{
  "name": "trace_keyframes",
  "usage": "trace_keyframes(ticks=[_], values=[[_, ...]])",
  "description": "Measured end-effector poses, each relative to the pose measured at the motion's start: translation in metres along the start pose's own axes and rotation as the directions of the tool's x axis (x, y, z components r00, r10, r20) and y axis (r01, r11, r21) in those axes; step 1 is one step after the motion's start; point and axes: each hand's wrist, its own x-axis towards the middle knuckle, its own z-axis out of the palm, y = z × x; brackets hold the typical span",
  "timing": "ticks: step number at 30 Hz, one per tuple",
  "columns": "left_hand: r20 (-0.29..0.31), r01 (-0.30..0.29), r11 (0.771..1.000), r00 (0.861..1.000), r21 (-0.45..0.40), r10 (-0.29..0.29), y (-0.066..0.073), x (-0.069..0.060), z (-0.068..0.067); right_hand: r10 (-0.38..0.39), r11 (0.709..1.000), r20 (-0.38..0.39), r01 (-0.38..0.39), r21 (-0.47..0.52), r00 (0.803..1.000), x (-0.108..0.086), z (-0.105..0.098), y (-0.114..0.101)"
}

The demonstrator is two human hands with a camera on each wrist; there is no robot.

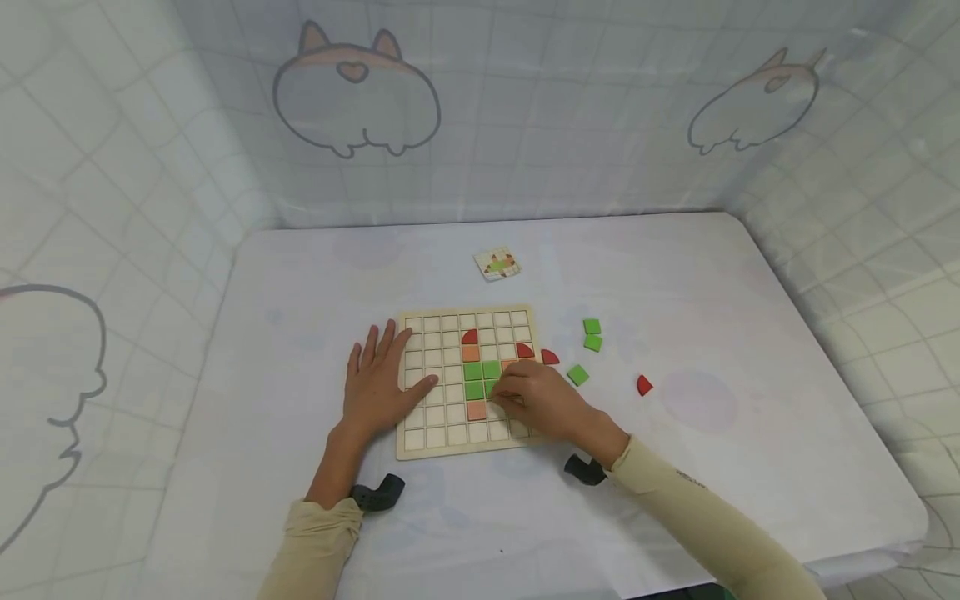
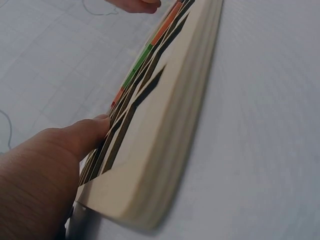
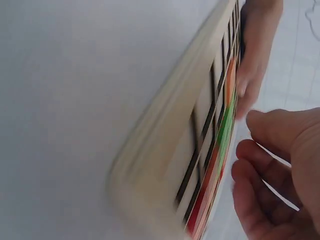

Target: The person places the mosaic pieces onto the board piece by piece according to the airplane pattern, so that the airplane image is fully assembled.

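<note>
Right hand (image 1: 546, 402): closest to the right wrist camera, thumb and fingers bent, over the right half of the board; in the head view the fingertips come down beside the green squares, and whether they pinch a piece I cannot tell.
Left hand (image 1: 377, 393): fingers spread and straight at the board's left side, thumb resting across its left columns, holding nothing.
Grid board (image 1: 406, 455): pale wood, lying flat between the hands on the near half of the table.
Green squares on it (image 1: 472, 372): four in a two-by-two block, the near right one partly covered by the right fingers.
Orange squares (image 1: 476, 410): one just near the block, one just far of it, and one right of it, partly hidden by the right hand.
Red quarter-rounds (image 1: 469, 337): one beyond the far orange square, another in the rightmost column.
Just off the board: a red piece (image 1: 550, 357) beside its right edge.
Farther right: three loose green squares (image 1: 577, 375), two of them close together on the far side, and a lone red wedge (image 1: 644, 385).
Far side: a small pattern card (image 1: 497, 263) beyond the board.
Wrists: a black device (image 1: 378, 493) by the left, another (image 1: 585, 469) by the right; beige sleeves (image 1: 315, 546).
Around: white-covered table (image 1: 750, 467), checked curtains (image 1: 570, 117) with animal outlines.
</note>
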Motion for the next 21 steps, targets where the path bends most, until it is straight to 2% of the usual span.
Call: trace_keyframes(ticks=[4, 7, 9, 11, 13, 15, 17, 21], values=[[0.006, 0.002, 1.0, 1.0, 0.009, -0.002, -0.001, 0.0, 0.0, 0.082, 0.992, -0.082, -0.09, -0.093, 0.993, -0.01, -0.013, 0.01], [0.008, 0.007, 1.0, 1.0, 0.01, -0.007, -0.001, -0.001, 0.0, 0.2, 0.96, -0.09, -0.213, -0.179, 0.976, -0.017, -0.022, 0.017], [0.007, 0.009, 1.0, 1.0, 0.009, -0.009, 0.0, -0.001, 0.0, 0.285, 0.926, -0.079, -0.296, -0.235, 0.955, -0.021, -0.028, 0.022], [0.007, 0.009, 1.0, 1.0, 0.008, -0.009, 0.0, -0.001, -0.001, 0.372, 0.884, -0.054, -0.371, -0.284, 0.927, -0.024, -0.031, 0.026], [0.009, 0.01, 1.0, 1.0, 0.007, -0.01, 0.001, -0.001, -0.002, 0.435, 0.851, -0.017, -0.417, -0.32, 0.9, -0.026, -0.034, 0.029], [0.013, 0.013, 1.0, 1.0, 0.009, -0.013, 0.002, -0.001, -0.002, 0.474, 0.832, 0.017, -0.442, -0.336, 0.88, -0.027, -0.035, 0.031], [0.014, 0.014, 1.0, 1.0, 0.008, -0.014, 0.001, -0.001, -0.002, 0.487, 0.83, 0.035, -0.45, -0.329, 0.873, -0.028, -0.034, 0.031], [0.013, 0.012, 1.0, 1.0, 0.004, -0.012, 0.001, -0.001, -0.003, 0.465, 0.855, 0.025, -0.442, -0.27, 0.885, -0.028, -0.031, 0.033]])
